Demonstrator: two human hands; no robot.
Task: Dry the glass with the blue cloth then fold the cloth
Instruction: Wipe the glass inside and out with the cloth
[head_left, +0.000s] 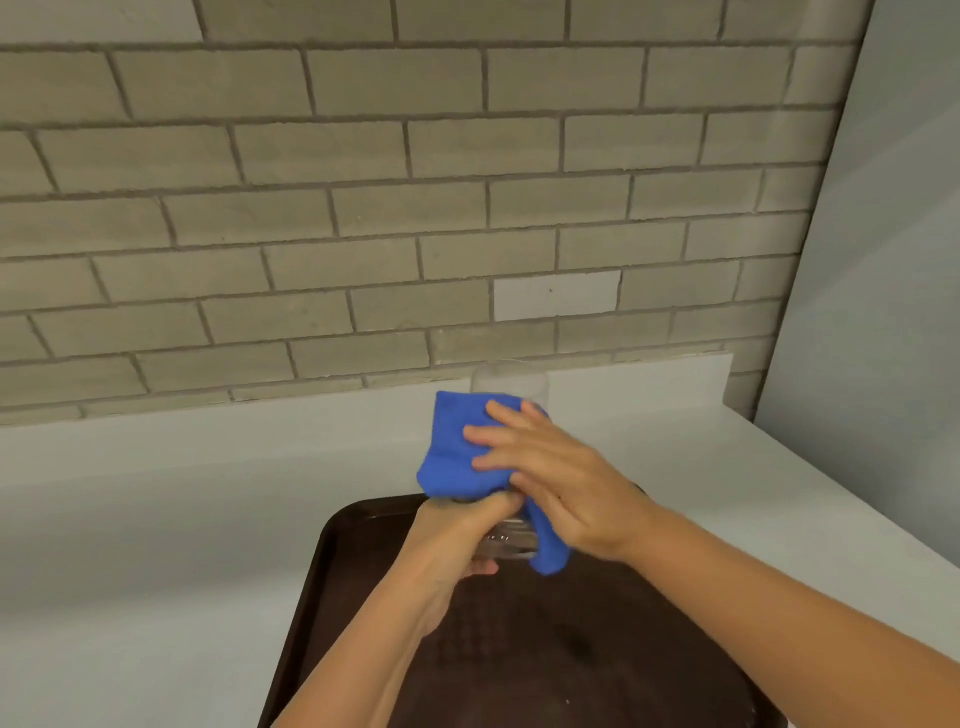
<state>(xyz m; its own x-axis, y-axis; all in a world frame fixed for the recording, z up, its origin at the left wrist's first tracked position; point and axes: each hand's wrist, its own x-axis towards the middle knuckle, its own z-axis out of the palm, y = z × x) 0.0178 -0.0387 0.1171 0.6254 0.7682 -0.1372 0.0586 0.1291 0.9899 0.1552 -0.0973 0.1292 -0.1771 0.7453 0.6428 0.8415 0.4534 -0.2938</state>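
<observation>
Both hands hold the glass (510, 383) above the tray (332, 551): left hand (457, 535) clasping its base, right hand (550, 467) pressing the cloth (452, 447) around it.

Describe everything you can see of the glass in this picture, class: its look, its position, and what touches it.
The glass is clear, plain and see-through. It is held in the air above the brown tray, tilted away towards the brick wall. The blue cloth wraps its middle, so only the two ends show. The left hand grips the near end; the right hand presses the cloth against its side. Which end is the open rim cannot be told.
</observation>
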